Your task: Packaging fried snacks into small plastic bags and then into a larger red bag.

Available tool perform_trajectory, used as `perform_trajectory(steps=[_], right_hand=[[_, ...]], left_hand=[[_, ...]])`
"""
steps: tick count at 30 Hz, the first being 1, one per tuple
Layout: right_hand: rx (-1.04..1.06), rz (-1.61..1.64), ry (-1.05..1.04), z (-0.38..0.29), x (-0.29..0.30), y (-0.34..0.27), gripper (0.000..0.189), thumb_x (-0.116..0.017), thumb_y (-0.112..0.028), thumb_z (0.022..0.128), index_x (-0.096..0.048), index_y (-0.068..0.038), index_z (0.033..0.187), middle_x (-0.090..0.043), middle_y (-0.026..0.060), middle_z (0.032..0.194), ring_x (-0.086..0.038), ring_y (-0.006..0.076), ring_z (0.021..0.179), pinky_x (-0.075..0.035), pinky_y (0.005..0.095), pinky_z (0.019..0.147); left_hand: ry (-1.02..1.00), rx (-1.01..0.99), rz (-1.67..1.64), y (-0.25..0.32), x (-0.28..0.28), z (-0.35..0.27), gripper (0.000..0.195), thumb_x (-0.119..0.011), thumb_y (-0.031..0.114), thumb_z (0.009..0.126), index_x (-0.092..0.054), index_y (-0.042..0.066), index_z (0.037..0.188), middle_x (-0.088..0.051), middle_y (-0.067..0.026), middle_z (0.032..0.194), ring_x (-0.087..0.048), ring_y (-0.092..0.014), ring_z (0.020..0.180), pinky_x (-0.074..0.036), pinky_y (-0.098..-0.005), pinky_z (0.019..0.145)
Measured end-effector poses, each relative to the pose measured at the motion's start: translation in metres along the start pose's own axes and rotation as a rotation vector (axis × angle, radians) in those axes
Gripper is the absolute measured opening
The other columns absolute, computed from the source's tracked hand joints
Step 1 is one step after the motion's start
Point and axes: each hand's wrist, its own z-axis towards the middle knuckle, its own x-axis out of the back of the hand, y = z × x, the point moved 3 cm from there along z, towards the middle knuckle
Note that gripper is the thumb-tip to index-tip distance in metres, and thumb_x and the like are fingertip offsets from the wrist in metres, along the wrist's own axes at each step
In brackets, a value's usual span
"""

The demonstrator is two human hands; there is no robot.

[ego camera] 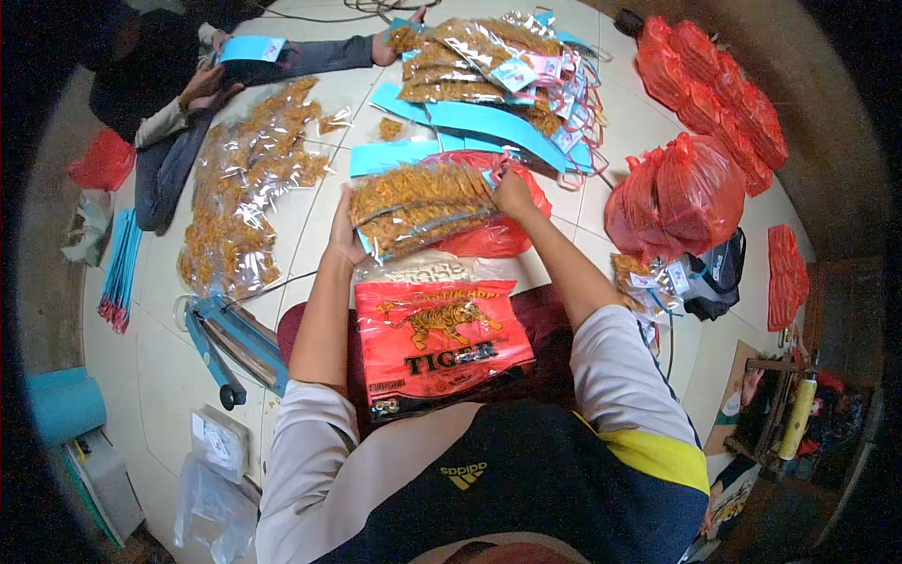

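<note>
Between my hands is a stack of clear plastic packs of brown fried snacks (423, 204). My left hand (345, 229) supports the stack's left end, fingers beneath or behind it. At its right end my right hand (512, 190) grips the packs near their tags. Under and behind them lies a red plastic bag (486, 240), partly hidden. Blue card strips (493, 123) lie just beyond, in front of a pile of similar packs (458, 63). On my lap rests a red packet of plastic bags with a tiger picture (444, 345).
Loose snack packs (239, 190) cover the floor at left, beside a seated person (169, 134) holding a blue card. A blue impulse sealer (236, 345) stands near my left forearm. Filled red bags (676, 197) are at right; more red bundles (712, 99) lie behind.
</note>
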Motion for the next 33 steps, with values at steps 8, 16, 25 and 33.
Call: perform_trajectory(steps=[8, 16, 25, 33], right_hand=[[-0.142, 0.154, 0.151, -0.045, -0.024, 0.034, 0.026, -0.051, -0.011, 0.069, -0.046, 0.004, 0.091, -0.054, 0.0217, 0.076, -0.053, 0.0364, 0.071, -0.042, 0.0434, 0.061], [-0.067, 0.265, 0.293, -0.057, -0.043, 0.052, 0.016, -0.048, -0.009, 0.071, -0.049, 0.001, 0.083, -0.053, 0.0218, 0.075, -0.051, 0.0376, 0.073, -0.041, 0.0419, 0.062], [-0.206, 0.253, 0.323, -0.058, -0.048, 0.061, 0.016, -0.051, -0.007, 0.066, -0.051, 0.001, 0.081, -0.053, 0.0216, 0.077, -0.052, 0.0369, 0.073, -0.042, 0.0418, 0.062], [-0.359, 0.166, 0.233, -0.066, -0.035, 0.067, 0.024, -0.044, -0.021, 0.076, -0.055, 0.0, 0.081, -0.054, 0.022, 0.079, -0.052, 0.0376, 0.075, -0.04, 0.0431, 0.065]], left_hand=[[0.176, 0.223, 0.014, -0.032, -0.013, 0.014, 0.05, -0.029, 0.04, 0.083, -0.038, 0.0, 0.111, -0.047, -0.0173, 0.106, -0.05, -0.029, 0.094, -0.043, -0.0404, 0.078], [0.091, 0.211, 0.228, -0.052, -0.028, 0.032, 0.034, -0.039, 0.026, 0.082, -0.045, 0.0, 0.104, -0.054, -0.0138, 0.094, -0.055, -0.023, 0.081, -0.047, -0.0345, 0.07], [0.032, 0.054, 0.169, -0.058, -0.04, 0.039, 0.031, -0.04, 0.023, 0.082, -0.045, 0.0, 0.102, -0.055, -0.0128, 0.09, -0.056, -0.022, 0.077, -0.048, -0.0333, 0.068], [0.001, -0.071, 0.082, -0.07, -0.04, 0.031, 0.029, -0.041, 0.021, 0.081, -0.046, 0.0, 0.1, -0.055, -0.0119, 0.087, -0.057, -0.021, 0.074, -0.048, -0.0322, 0.066]])
